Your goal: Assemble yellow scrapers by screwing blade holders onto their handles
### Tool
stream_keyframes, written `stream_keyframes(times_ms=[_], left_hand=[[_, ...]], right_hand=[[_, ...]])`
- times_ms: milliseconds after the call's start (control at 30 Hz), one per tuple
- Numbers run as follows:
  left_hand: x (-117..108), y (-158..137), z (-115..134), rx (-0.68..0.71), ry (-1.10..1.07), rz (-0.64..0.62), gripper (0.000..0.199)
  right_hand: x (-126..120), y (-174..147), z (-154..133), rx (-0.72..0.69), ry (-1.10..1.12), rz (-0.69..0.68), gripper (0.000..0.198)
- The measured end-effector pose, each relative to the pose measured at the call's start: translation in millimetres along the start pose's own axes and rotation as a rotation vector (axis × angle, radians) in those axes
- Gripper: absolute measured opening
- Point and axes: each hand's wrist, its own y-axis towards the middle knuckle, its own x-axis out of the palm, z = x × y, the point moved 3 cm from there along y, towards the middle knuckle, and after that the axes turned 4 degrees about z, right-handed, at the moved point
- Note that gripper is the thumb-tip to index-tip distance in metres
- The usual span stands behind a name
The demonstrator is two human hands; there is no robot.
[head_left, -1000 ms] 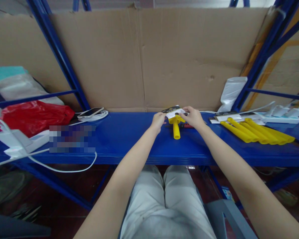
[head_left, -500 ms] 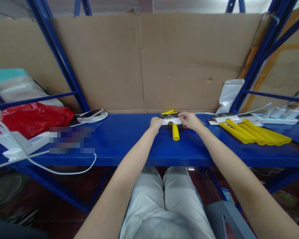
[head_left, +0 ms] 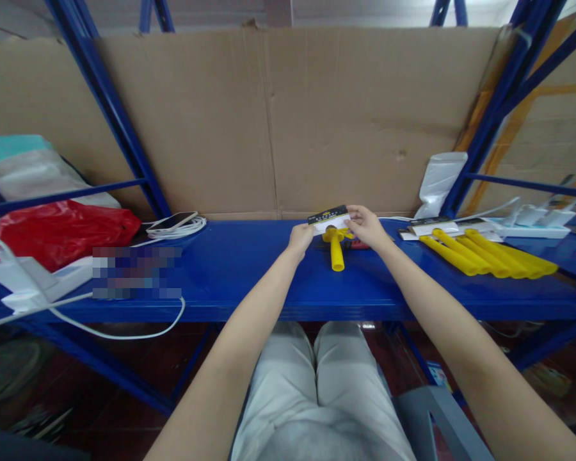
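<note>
Both hands work at the middle of the blue metal shelf surface [head_left: 249, 269], close to the brown cardboard sheet [head_left: 278, 121] behind it. The left hand [head_left: 300, 238] pinches the left end of a black-and-white printed card label [head_left: 330, 218], and the right hand [head_left: 366, 227] pinches its right end, holding it tilted over the head of a yellow plastic-handled tool [head_left: 336, 250] whose handle lies on the surface pointing toward the person. The step likely goes best with both ends of the card kept level and the tool left flat. To the right, near but apart, lies a row of yellow plastic handles [head_left: 489, 256]. Open blue surface stretches left toward the white coiled cable [head_left: 180, 226]; the front edge is well clear.
</note>
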Motion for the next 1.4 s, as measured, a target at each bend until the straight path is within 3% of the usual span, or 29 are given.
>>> stream_keyframes(times_ms=[100,200,467,667,833,967,1167,1300,1400], left_hand=[[2,-5,5,-0.025,0.011,-0.044,0.019],[2,-9,11,-0.012,0.009,-0.059,0.020],[-3,-12,23,0.084,-0.176,-0.061,0.024],[5,-15,13,0.013,-0.028,-0.152,0.015],[17,-26,2,-0.151,0.001,-0.324,0.047],[21,-32,-1,-0.192,0.014,-0.433,0.066],[23,-32,0,-0.236,0.002,-0.421,0.072],[21,-26,-2,-0.273,-0.004,-0.351,0.063],[19,-23,-1,-0.265,-0.078,-0.323,0.033]], right_hand=[[2,2,-2,0.009,0.287,0.007,0.046],[3,3,-6,0.018,0.394,0.017,0.045],[3,3,-7,-0.002,0.441,0.109,0.039],[-9,7,1,0.047,0.369,0.276,0.028],[-15,6,1,0.151,0.255,0.301,0.020],[-10,4,-3,0.191,0.235,0.244,0.022],[-6,2,-6,0.192,0.230,0.180,0.026],[-7,2,-7,0.195,0.226,0.183,0.025],[-8,2,-8,0.200,0.241,0.208,0.023]])
